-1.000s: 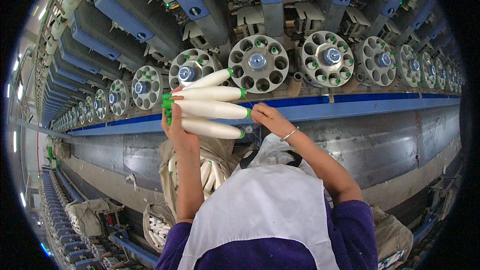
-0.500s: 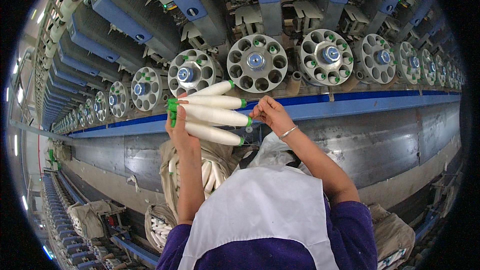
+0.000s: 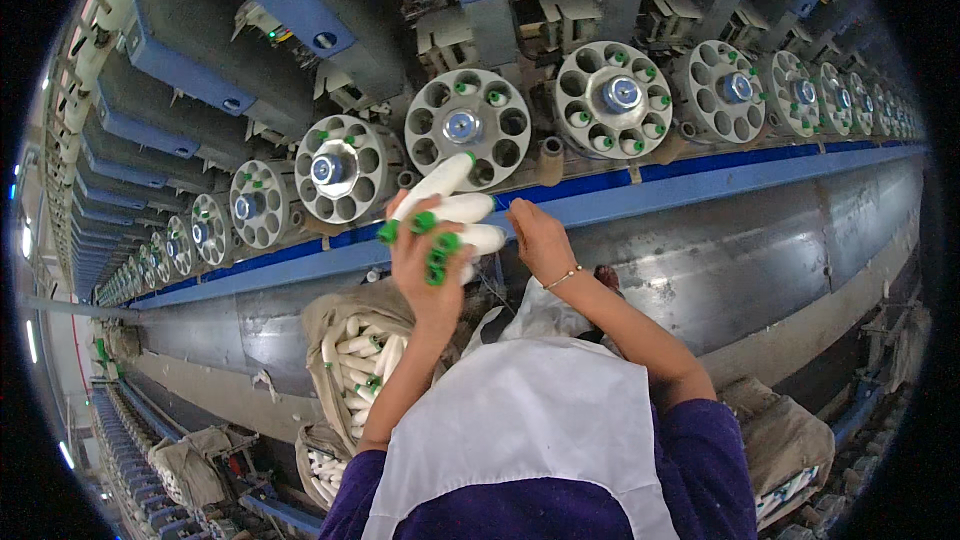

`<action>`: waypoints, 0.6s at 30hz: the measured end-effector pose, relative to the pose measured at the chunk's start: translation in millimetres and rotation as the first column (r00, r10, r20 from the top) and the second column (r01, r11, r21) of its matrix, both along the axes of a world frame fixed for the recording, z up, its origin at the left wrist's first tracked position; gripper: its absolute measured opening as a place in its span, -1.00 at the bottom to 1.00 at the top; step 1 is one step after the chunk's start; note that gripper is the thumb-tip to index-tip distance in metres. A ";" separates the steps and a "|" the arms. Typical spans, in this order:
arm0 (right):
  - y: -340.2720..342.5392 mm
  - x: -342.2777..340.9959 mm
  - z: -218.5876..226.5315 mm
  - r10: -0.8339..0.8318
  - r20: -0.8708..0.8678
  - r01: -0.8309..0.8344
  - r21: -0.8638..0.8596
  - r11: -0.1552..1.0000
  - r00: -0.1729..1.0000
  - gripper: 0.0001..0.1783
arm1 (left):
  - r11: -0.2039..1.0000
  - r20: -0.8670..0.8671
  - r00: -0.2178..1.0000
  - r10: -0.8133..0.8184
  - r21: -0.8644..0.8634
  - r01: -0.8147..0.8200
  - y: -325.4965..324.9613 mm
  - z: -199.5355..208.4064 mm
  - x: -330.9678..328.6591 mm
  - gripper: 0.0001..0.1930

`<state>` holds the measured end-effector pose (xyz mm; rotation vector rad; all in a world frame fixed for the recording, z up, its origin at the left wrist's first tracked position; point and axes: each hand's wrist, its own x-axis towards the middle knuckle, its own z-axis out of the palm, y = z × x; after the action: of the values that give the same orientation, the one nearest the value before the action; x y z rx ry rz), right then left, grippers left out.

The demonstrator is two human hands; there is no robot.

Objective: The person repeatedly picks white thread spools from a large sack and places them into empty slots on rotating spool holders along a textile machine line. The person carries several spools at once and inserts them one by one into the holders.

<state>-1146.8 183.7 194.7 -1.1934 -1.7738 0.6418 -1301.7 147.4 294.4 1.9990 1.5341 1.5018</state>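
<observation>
Several white yarn bobbins (image 3: pixel 445 180) with green ends are fanned out in my left hand (image 3: pixel 428 285), its fingers closed round their green ends. Their far ends point up and to the right, in front of a round grey magazine (image 3: pixel 462 127) with holes round a blue hub. Beside the bobbins, my right hand (image 3: pixel 545 248) has its thumb and finger pinched together. Whatever is between those fingertips is too fine to make out. A few bobbins stand in the magazine's upper holes.
More round magazines (image 3: pixel 622 93) line the winding machine on both sides, some holding bobbins. A blue rail (image 3: pixel 640 195) runs below them, above a metal panel (image 3: pixel 720 255). At lower left, a cloth sack (image 3: pixel 322 312) holds many bobbins. Another covered sack (image 3: pixel 765 425) sits at lower right.
My left hand has turned and moved right with the bobbins, so their green ends now face me. My right hand has shifted slightly right. The magazines appear further left in view.
</observation>
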 end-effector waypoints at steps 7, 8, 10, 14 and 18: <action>37.0 129.3 -5.0 -0.408 -0.819 -0.508 -0.572 0.644 0.404 -0.77 | 0.946 0.874 0.479 0.084 -0.220 0.236 60.6 -0.6 65.7 -0.69; 40.9 154.1 -1.7 -0.353 -0.825 -0.525 -0.556 0.644 0.440 -0.76 | 0.928 0.898 0.409 0.163 -0.281 0.246 72.0 0.8 72.8 -0.68; 49.7 199.7 1.7 -0.244 -0.839 -0.547 -0.510 0.664 0.486 -0.76 | 0.830 0.879 0.280 0.386 -0.464 0.310 92.8 1.0 91.7 -0.64; 69.9 261.2 -5.9 -0.086 -0.812 -0.430 -0.392 0.813 0.577 -0.83 | 0.825 0.898 0.245 0.366 -0.435 0.361 126.7 -10.0 152.1 -0.61; 78.9 301.1 -6.7 0.014 -0.706 -0.441 -0.427 0.790 0.708 -0.49 | 0.793 0.924 0.212 0.318 -0.381 0.474 157.9 -6.3 208.6 -0.62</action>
<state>-845.7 262.6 188.0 -0.8971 -1.1112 1.6402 -1093.1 305.3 288.0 0.3629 0.9772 1.4028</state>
